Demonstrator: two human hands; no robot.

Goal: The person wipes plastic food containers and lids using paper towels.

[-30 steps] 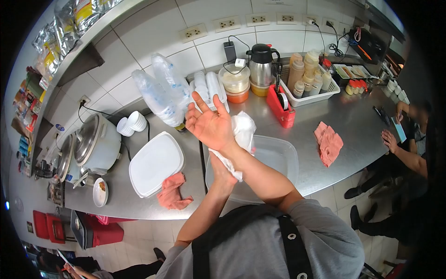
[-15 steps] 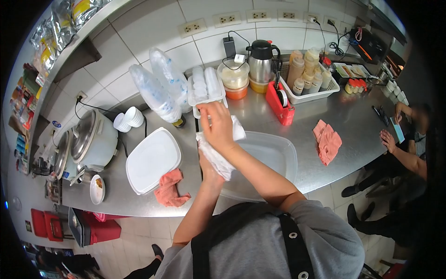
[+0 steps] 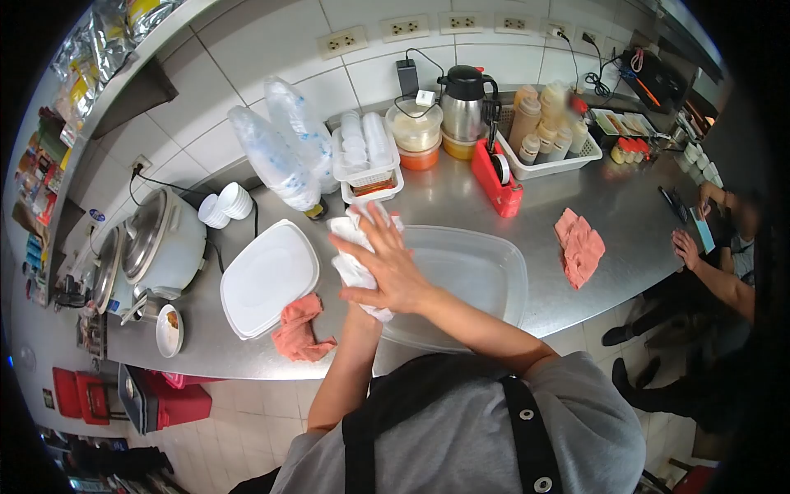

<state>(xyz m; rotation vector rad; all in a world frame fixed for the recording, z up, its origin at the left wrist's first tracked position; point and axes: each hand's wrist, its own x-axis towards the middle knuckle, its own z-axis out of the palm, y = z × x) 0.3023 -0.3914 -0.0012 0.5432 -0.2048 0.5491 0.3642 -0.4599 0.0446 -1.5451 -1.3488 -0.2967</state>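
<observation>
A crumpled white cloth (image 3: 352, 267) lies between my two hands at the centre of the view. On top of it presses my right hand (image 3: 387, 265), its fingers spread. My left hand (image 3: 362, 311) is beneath the cloth, with its fingers hidden. Behind and to the right of the hands is a wide translucent plastic container (image 3: 473, 276) on the steel counter. A white lid (image 3: 270, 280) rests on the left, its corner touched by a pink cloth (image 3: 301, 328). Another pink cloth (image 3: 580, 249) lies on the right.
Along the wall stand wrapped cups (image 3: 276, 156), a white basket of plastic cups (image 3: 369, 177), a steel jug (image 3: 462, 111), a red tape dispenser (image 3: 496, 183) and a bottle basket (image 3: 555, 169). Cookers (image 3: 169, 247) stand left. Another person's hand (image 3: 685, 247) rests at the far right.
My right hand has turned from closed fingers to spread fingers over the white cloth. The cloth has been bunched up and shifted slightly left, and its loose end no longer hangs toward my left wrist.
</observation>
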